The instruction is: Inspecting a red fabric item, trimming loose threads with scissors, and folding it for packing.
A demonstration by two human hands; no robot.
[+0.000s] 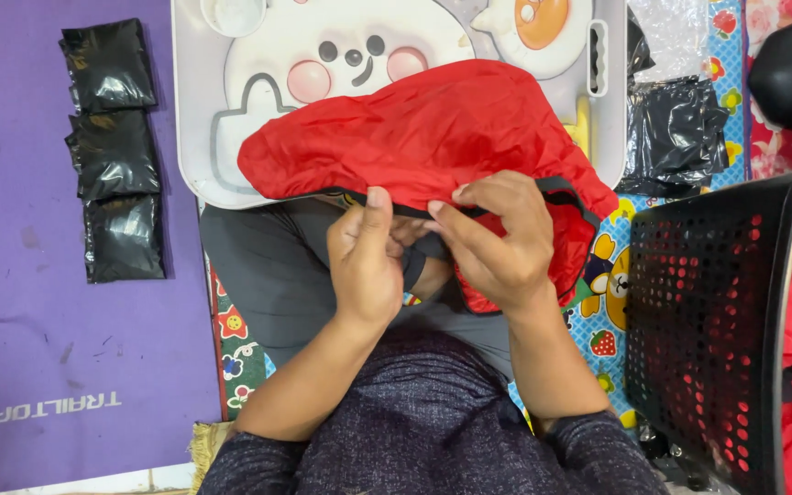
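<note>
A crumpled red fabric piece (433,133) with a dark trimmed edge lies across the near rim of a low white cartoon-print table (199,137) and hangs over my lap. My left hand (366,261) pinches the dark edge of the fabric from below, thumb on top. Right beside it, my right hand (497,243) grips the same edge, fingers curled over it. The two hands nearly touch at the middle of the hem. Part of the fabric is hidden under my right hand.
Three black plastic packets (114,151) lie in a column on a purple mat (38,321) at left. A black perforated basket (721,321) with red fabric inside stands at right. More black bags (676,133) lie at upper right on a colourful play mat.
</note>
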